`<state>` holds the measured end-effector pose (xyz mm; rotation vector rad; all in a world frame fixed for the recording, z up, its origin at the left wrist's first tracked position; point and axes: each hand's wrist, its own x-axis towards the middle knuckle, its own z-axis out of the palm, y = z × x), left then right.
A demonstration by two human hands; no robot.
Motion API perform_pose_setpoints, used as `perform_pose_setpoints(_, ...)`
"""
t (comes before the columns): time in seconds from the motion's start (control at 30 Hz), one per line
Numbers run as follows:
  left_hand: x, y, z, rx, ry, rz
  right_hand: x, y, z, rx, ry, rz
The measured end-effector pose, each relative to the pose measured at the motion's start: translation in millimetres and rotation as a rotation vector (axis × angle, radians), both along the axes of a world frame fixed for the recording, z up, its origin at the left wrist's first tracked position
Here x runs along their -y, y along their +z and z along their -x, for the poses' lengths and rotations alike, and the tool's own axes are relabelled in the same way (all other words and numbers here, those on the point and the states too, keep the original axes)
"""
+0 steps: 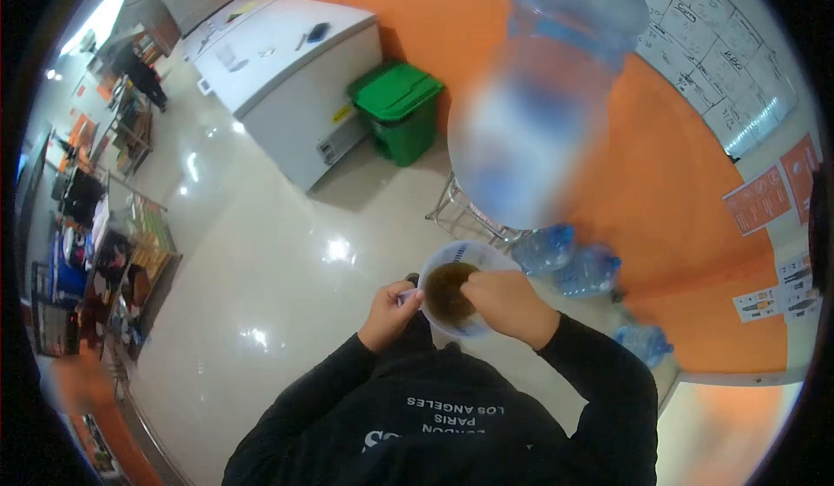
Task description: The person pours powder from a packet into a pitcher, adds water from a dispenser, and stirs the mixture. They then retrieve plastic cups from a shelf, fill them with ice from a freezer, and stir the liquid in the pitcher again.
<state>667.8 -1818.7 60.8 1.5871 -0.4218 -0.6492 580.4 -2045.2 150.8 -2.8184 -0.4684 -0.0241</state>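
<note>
A clear plastic measuring jug with dark markings on its wall is held in front of my body. Brownish liquid with small bits in it partly fills the jug. My left hand is closed around the jug's handle, thumb near the rim. Over the jug's other side reaches my right hand, its fingers bent together and pointing down at the liquid. Whatever these fingers hold, if anything, is hidden.
A large water bottle looms close at the upper right. Beyond stand a metal rack, a green bin and a white chest freezer. Blue bottles lie by the orange wall. A person stands far left, near loaded shelves.
</note>
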Motion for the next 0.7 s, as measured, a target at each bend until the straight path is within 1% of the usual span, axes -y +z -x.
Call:
perform_pose_setpoints(0.07,11.4,-1.3,-39.5,-0.014,-0.025,0.007,4.7,-2.3,-35.0,0.062,-0.108,0.052)
perform_pose_setpoints(0.17,25.6,-4.9,-96.9,-0.041,-0.064,0.032,17.0,12.0,-78.7,-0.201,-0.141,0.225)
perform_pose_setpoints(0.23,31.6,-7.5,-128.5,-0.037,-0.113,0.041,19.4,9.7,-104.9,-0.206,-0.093,0.137)
perform_pose_setpoints(0.27,35.4,-6.1,-144.9,-0.01,-0.145,0.033,20.4,7.4,-119.6,-0.205,-0.071,0.091)
perform_pose_setpoints(0.33,42.4,-1.2,-173.1,0.047,-0.208,0.015,19.9,-3.0,-146.0,-0.034,-0.186,0.078)
perform_pose_setpoints(0.37,45.7,2.2,-185.7,0.024,-0.217,0.026,19.6,-6.5,-156.2,0.051,-0.243,0.069)
perform_pose_setpoints(0.43,52.0,7.7,-207.2,-0.026,-0.24,0.042,23.6,-2.1,-167.5,-0.015,-0.3,0.134)
perform_pose_setpoints(0.47,54.7,5.3,-217.5,-0.011,-0.256,0.039,25.8,-0.4,-171.6,-0.049,-0.328,0.168)
perform_pose_setpoints(0.57,61.3,-1.5,-241.2,0.018,-0.297,0.033,28.8,-2.0,-180.8,-0.183,-0.212,0.046)
perform_pose_setpoints(0.67,70.6,-2.8,-256.6,0.013,-0.315,0.04,24.5,-13.2,-195.9,0.02,-0.352,0.086)
perform_pose_setpoints(0.7,73.1,-6.0,-260.2,0.011,-0.316,0.054,26.8,-10.6,-198.6,0.0,-0.373,0.111)
